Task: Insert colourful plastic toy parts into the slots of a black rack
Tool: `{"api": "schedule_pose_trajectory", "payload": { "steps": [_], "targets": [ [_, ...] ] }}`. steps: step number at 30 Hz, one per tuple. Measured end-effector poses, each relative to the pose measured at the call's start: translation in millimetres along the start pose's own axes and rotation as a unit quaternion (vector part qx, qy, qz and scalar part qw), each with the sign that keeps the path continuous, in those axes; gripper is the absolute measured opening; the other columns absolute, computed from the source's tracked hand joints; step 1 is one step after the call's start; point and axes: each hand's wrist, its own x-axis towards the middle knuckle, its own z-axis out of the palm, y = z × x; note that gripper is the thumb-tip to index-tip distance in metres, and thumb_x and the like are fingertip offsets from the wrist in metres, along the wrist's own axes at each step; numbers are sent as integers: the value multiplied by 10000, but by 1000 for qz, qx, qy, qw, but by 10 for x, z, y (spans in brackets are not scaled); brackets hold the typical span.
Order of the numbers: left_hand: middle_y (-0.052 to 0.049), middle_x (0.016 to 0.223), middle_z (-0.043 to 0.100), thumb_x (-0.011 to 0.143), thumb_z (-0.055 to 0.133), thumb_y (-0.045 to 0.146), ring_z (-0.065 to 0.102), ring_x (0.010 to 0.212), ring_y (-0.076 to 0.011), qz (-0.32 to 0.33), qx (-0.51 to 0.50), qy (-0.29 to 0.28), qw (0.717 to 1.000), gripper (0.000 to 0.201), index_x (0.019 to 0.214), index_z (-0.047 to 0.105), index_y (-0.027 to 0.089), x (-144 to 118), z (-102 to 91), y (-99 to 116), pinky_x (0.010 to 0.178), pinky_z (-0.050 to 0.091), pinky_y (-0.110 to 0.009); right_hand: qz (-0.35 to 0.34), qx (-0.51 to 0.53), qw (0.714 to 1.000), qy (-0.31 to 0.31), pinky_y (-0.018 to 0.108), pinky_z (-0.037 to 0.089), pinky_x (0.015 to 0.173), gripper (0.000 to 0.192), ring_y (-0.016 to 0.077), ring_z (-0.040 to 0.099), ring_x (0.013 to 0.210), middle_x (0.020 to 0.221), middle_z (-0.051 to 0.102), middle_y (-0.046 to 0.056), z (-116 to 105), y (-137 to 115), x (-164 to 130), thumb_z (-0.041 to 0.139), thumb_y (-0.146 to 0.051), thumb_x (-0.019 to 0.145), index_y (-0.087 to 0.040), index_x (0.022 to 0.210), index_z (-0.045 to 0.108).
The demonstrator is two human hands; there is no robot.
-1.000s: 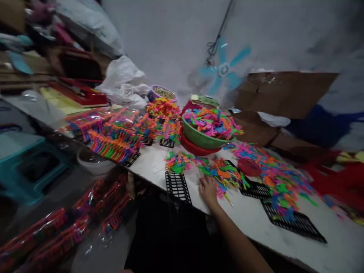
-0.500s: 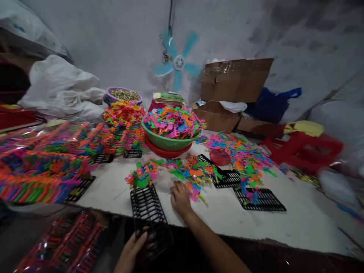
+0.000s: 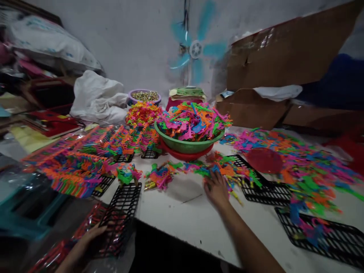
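Note:
My left hand [image 3: 92, 237] is closed around the near end of a black plastic grid rack [image 3: 121, 204], held tilted at the table's front edge. Bright green, orange and pink plastic pieces [image 3: 127, 174] are bunched at the rack's far end. My right hand [image 3: 217, 189] reaches over the white table to a loose row of small coloured plastic pieces [image 3: 227, 167]. Its fingers are bent down and drawn together at the pile's near side; what lies between them is hidden. A small heap of similar pieces with yellow tips [image 3: 160, 176] lies between the two hands.
A green basin [image 3: 189, 145] heaped with coloured pieces stands on a red one. Filled racks [image 3: 76, 170] line the left. More black racks [image 3: 327, 237], a red disc [image 3: 264, 160] and scattered pieces lie right. Behind are cardboard boxes [image 3: 281, 57] and a spinning fan [image 3: 196, 49].
The view has swung left and nearer. My right hand has moved from bare tabletop onto the coloured pieces. My left hand still holds the rack, now further left of the right hand.

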Motion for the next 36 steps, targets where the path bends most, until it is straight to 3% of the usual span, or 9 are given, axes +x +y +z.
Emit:
{"api": "schedule_pose_trajectory", "payload": {
  "steps": [7,10,13,15,19,22,27,32,36],
  "targets": [
    [-50,697,661,566,700,415,619,603,-174,11,161,-35,986,400,832,594,136,451,-71,425,581,491,-270,17,-50,999,0,433,249,970,328,291,318,1207,1225,499,98,148,560,205,414,-311,822,-168,1007,645],
    [-34,638,637,584,649,535,609,571,-175,43,254,-2,966,439,755,579,137,556,-115,454,549,482,-269,18,-39,997,65,459,256,963,302,296,376,1152,1171,532,112,100,508,262,451,-355,797,-170,911,660],
    [-45,673,642,594,580,614,624,645,-210,116,356,71,925,509,772,577,138,614,-175,438,582,486,-293,-4,40,986,159,432,298,944,275,265,433,1085,1121,551,109,-20,-63,354,447,-347,805,-183,876,655],
    [-68,758,652,614,533,631,627,741,-240,163,401,132,892,543,836,574,137,628,-188,425,653,490,-327,-87,129,980,128,394,290,966,266,234,420,1108,1156,531,83,-92,-704,441,424,-292,822,-203,947,642],
    [-123,947,626,679,459,604,578,929,-287,255,477,231,809,569,996,530,136,542,-138,411,830,434,-416,-208,233,949,-48,398,185,1032,383,239,265,1250,1351,362,52,-54,-1962,674,462,-372,822,-235,1173,529],
    [-143,1016,597,731,429,553,530,1006,-295,405,539,270,688,514,1011,529,133,384,-69,390,900,383,-449,-200,216,944,-150,455,162,1020,427,293,243,1255,1343,372,82,109,-2322,836,502,-426,791,-218,1162,538],
    [-107,1014,602,809,455,373,548,984,-227,572,518,197,605,291,987,552,164,121,172,205,884,431,-399,-167,153,959,-174,437,189,1010,372,278,331,1204,1286,434,104,221,-1792,877,479,-392,808,-216,1123,569],
    [-77,1037,608,823,467,210,557,1002,-173,630,505,62,587,222,1030,548,201,-138,545,-154,858,486,-320,-159,127,962,-181,416,192,1022,341,241,323,1224,1303,426,50,37,-1104,616,429,-409,835,-305,1125,573],
    [-64,1028,624,819,489,233,577,983,-163,648,503,6,572,248,1061,543,221,-293,507,-437,825,512,-268,-125,92,972,-178,423,255,985,315,259,331,1213,1287,447,42,-168,-880,243,426,-387,838,-307,1092,595]
  ]
}}
